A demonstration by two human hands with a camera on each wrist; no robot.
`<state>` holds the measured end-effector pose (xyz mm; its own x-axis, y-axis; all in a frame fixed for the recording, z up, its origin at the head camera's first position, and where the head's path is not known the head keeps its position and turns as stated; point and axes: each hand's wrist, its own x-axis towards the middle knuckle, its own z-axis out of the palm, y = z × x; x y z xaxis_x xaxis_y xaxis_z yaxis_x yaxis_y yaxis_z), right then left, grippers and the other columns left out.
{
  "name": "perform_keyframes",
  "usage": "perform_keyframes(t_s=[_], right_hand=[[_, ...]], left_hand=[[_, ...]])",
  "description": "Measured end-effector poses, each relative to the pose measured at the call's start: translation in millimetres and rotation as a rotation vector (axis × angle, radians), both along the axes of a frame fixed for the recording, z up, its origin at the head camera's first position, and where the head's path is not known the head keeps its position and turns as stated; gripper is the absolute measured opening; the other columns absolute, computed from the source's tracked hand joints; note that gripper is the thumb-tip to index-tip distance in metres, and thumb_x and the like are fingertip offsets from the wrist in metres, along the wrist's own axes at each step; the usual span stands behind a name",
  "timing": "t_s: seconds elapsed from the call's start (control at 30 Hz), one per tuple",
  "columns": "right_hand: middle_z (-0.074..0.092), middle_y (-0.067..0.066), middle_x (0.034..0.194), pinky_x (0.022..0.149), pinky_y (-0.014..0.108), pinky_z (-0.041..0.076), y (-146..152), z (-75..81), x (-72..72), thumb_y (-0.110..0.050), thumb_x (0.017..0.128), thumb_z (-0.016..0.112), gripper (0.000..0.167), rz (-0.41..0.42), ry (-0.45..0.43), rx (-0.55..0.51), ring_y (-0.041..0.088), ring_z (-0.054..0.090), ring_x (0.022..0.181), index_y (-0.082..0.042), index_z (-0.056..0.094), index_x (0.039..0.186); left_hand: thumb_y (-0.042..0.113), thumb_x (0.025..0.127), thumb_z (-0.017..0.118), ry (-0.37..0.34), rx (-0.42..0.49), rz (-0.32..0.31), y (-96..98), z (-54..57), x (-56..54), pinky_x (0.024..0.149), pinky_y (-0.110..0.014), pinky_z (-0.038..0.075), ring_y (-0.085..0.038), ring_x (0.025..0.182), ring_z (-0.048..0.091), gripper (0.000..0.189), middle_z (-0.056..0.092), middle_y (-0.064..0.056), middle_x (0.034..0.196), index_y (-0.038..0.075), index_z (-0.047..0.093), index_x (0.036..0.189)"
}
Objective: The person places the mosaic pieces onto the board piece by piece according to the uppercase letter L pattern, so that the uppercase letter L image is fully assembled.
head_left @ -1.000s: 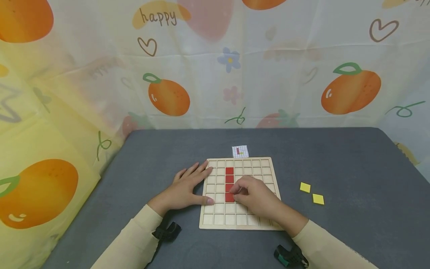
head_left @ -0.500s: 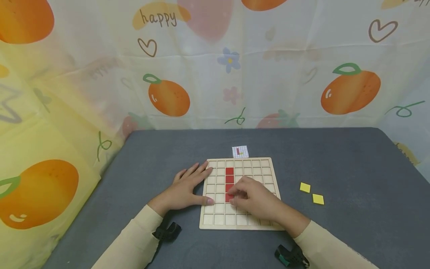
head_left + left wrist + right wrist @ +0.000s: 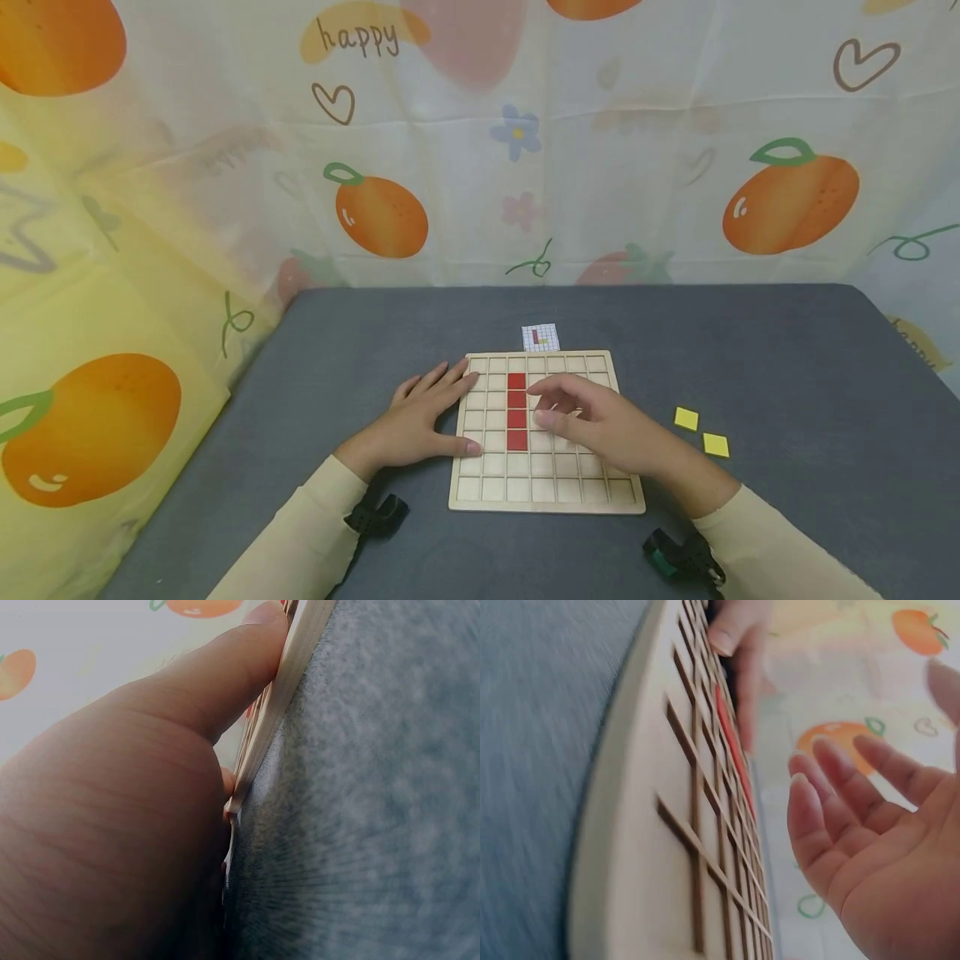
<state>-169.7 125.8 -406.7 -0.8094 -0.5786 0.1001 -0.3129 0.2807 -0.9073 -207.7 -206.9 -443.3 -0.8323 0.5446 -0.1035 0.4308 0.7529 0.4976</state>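
Grey tabletop [image 3: 787,358]: we find the board [image 3: 495,489] holding four red tiles [image 3: 517,419], two yellow tiles [image 3: 686,418] unplaced. Left hand [image 3: 408,425], fingers [image 3: 456,391] spread, touches its rim [image 3: 454,475]; right hand [image 3: 600,423], loosely curved, appears empty.

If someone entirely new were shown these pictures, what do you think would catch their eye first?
Probably the column of four red tiles, vivid on the pale wooden grid board between the person's two hands: the left hand at the board's left edge, the right hand over its right part. Next might come the two yellow tiles on the dark table, right of the board, and the big orange fruits printed on the backdrop behind.
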Motion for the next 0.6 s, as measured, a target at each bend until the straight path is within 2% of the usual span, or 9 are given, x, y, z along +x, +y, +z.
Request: perform_keyframes(t_s=[0.23, 0.33, 0.43, 0.6], right_hand=[[0.062, 0.019, 0.132, 0.094, 0.046, 0.056, 35.5, 6.3, -2.4, -0.022, 0.115, 0.055, 0.044, 0.003, -0.037, -0.132, 0.047, 0.059, 0.120, 0.002, 0.055, 0.152], [0.060, 0.018, 0.135, 0.098, 0.043, 0.053, 52.4, 4.5, -3.6, -0.025, 0.118, 0.045, 0.046, 0.010, -0.044, -0.161, 0.046, 0.058, 0.123, 0.002, 0.052, 0.155], [0.059, 0.020, 0.138, 0.098, 0.041, 0.053, 68.4, 4.3, -3.9, -0.031, 0.120, 0.036, 0.050, -0.001, -0.007, -0.151, 0.040, 0.060, 0.124, 0.001, 0.050, 0.157], [0.057, 0.028, 0.139, 0.098, 0.037, 0.054, 93.0, 5.8, -3.5, -0.038, 0.121, 0.024, 0.060, -0.037, 0.033, -0.136, 0.036, 0.062, 0.125, 0.004, 0.048, 0.157]], left_hand=[[0.073, 0.090, 0.078, 0.008, 0.020, -0.002, 0.4, -0.4, 0.8, 0.123, -0.067, 0.002, -0.029, 0.166, 0.003, 0.110, 0.011, 0.006, 0.181, 0.024, 0.029, 0.175], [0.072, 0.090, 0.078, 0.008, 0.021, -0.002, 0.5, -0.1, 1.2, 0.123, -0.067, 0.002, -0.029, 0.166, 0.004, 0.110, 0.011, 0.006, 0.181, 0.024, 0.029, 0.175], [0.073, 0.089, 0.078, 0.007, 0.017, -0.001, 1.1, 1.0, 1.6, 0.123, -0.067, 0.003, -0.030, 0.166, 0.004, 0.110, 0.011, 0.006, 0.181, 0.024, 0.029, 0.175], [0.073, 0.089, 0.077, 0.008, 0.015, -0.004, 1.2, 0.8, 1.5, 0.123, -0.068, 0.003, -0.030, 0.166, 0.004, 0.110, 0.011, 0.006, 0.181, 0.024, 0.028, 0.175]])
